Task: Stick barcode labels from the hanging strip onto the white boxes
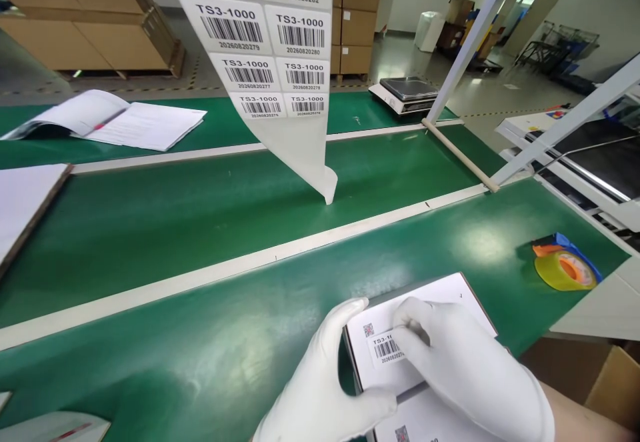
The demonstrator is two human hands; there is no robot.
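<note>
A small white box (385,381) lies near the front edge of the green bench, with a printed square code at its left end. My left hand (320,382), in a white glove, grips that left end, fingers at the far side and thumb at the near side. On the box's top face is a white barcode label (387,350). The gloved fingers of my right hand (445,352) are pinched over the label's right part, hiding it. Just nearer to me, partly under my hands, shows a second white box (413,422).
A strip of barcode labels (280,42) hangs above the green conveyor belt (165,215). At the right lie yellow tape (563,272) rolls. Beyond the belt are an open booklet (145,122) and a scale (405,92). A white board (30,195) stands at the left.
</note>
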